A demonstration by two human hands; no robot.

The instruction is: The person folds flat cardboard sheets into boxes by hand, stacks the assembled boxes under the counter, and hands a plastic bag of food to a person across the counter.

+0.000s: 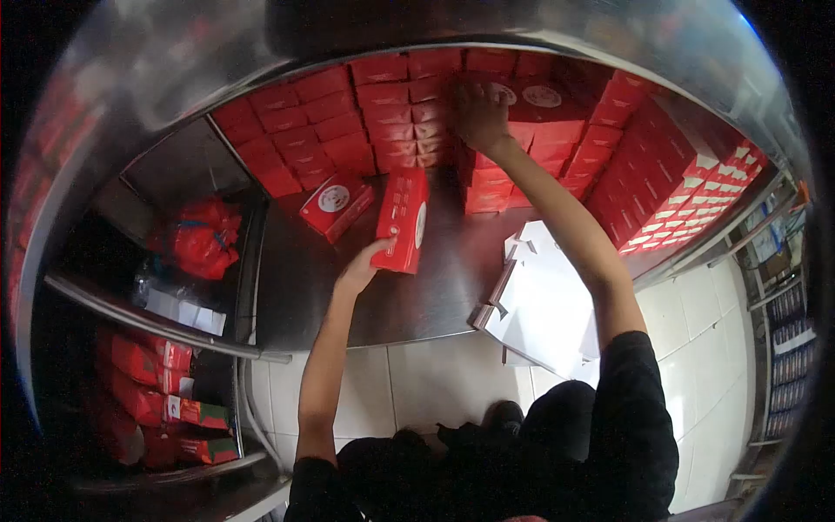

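My left hand (357, 269) grips the lower end of a red box (404, 219), its thumb on the printed side. The box is tilted up above the metal table (365, 313). Beside it lies another red box (337, 205) with a round white label on top. My right hand (482, 117) reaches to the back, over a stack of red boxes (531, 130) with round white labels. That hand is dark and smeared, so its grip is unclear. Under my right forearm, flat white cardboard (548, 304) with folded flaps overhangs the table's front edge.
More red boxes (322, 117) are piled along the back, and a tall stack (657, 174) stands at the right. On the left are a red plastic bag (204, 239) and a lower shelf with red packages (143, 374). A metal rim (417, 43) arches overhead.
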